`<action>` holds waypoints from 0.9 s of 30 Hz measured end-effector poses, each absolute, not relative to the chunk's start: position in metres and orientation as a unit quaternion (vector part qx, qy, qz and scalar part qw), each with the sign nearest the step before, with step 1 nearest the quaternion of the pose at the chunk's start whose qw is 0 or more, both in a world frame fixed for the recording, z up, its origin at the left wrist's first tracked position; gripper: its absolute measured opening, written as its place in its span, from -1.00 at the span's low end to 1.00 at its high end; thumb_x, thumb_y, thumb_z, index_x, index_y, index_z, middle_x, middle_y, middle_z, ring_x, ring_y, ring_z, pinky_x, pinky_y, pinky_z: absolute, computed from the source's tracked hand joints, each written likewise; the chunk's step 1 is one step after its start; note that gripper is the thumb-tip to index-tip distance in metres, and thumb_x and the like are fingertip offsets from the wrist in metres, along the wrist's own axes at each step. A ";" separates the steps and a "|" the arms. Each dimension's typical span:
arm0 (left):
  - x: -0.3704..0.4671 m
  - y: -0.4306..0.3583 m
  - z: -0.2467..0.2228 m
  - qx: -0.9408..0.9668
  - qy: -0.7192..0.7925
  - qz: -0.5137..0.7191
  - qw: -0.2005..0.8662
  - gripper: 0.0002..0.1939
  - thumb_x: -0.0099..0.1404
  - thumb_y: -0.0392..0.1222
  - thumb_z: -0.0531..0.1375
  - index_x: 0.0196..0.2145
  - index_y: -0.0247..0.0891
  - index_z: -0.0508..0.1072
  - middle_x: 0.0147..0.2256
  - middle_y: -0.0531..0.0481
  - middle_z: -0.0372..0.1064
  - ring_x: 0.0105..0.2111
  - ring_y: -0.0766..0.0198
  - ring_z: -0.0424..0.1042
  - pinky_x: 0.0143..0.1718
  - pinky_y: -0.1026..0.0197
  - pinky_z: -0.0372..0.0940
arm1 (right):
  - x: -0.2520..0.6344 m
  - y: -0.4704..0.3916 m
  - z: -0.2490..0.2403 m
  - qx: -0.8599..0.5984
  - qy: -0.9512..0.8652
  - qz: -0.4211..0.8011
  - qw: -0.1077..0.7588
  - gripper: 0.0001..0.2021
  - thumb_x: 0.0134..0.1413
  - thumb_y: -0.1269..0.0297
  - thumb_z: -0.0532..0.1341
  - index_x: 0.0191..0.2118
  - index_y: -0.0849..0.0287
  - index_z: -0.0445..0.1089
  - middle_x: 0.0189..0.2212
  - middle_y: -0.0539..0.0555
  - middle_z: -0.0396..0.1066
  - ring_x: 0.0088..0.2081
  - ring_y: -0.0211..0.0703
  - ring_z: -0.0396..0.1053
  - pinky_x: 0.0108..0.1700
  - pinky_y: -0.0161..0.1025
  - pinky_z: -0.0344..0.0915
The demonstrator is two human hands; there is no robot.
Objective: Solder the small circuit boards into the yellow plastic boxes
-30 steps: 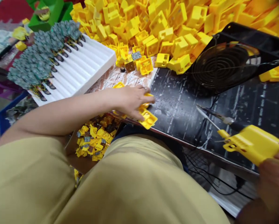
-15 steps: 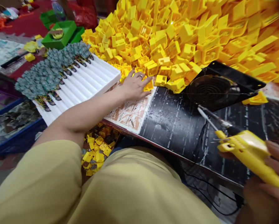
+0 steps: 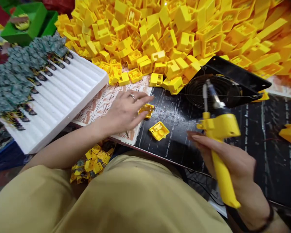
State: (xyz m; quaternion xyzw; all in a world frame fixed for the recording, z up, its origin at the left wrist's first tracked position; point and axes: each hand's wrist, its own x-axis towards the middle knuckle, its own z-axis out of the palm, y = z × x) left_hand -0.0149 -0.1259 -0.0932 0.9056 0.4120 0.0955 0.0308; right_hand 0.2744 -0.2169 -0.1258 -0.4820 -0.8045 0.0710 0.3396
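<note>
My left hand (image 3: pixel 124 110) lies low over the table with its fingers spread, a ring on one of them. A small yellow plastic case (image 3: pixel 149 110) sits under and between its fingertips, partly hidden; I cannot tell whether they grip it. Just to the right, another yellow case (image 3: pixel 159 130) rests hollow side up on the black sheet. My right hand (image 3: pixel 229 165) is wrapped round the handle of a yellow soldering gun (image 3: pixel 222 129). Its metal tip and thin feed tube point up and away, in front of a black fan (image 3: pixel 215 87).
A large heap of yellow plastic cases (image 3: pixel 160 32) covers the back. On the left, a white foam tray (image 3: pixel 70 87) carries bundled grey parts with wires. Green boxes (image 3: pixel 24 26) stand behind it. More yellow pieces (image 3: pixel 94 160) lie below the table edge, and cables hang there.
My left hand has drawn back from the heap toward the table's front, and two cases now show near it. My right hand has moved left with the soldering gun, tilting it more upright.
</note>
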 end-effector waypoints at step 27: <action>0.014 -0.147 -0.090 0.959 0.279 -0.034 0.043 -0.55 0.30 -0.12 0.07 0.12 -0.26 0.36 0.02 -0.19 0.44 -0.06 -0.03 0.43 0.08 -0.15 0.10 | 0.271 -0.225 -0.136 -0.436 -0.855 0.126 0.250 -0.61 0.22 0.37 0.22 0.13 0.08 0.19 -0.20 0.08 0.44 -0.17 -0.09 0.46 -0.18 -0.17 0.43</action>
